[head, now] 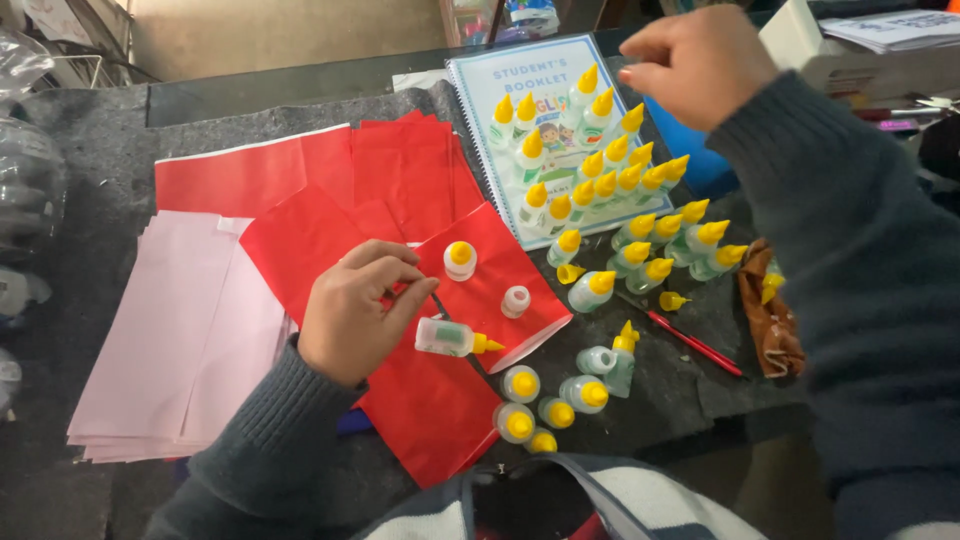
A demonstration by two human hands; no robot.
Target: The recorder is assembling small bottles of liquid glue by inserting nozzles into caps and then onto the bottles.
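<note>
Left hand (352, 312) pinches something too small to identify above red paper (440, 400).

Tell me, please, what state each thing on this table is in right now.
left hand: fingers pinched, resting on the red paper.
right hand: raised, closed in a loose fist.
lying bottle: on its side, yellow cap on.
uncapped bottle: upright, no cap.
loose cap: off, lying alone.
red paper: flat sheets, overlapping.
pink paper: stacked flat.
booklet: closed, bottles standing on it.
</note>
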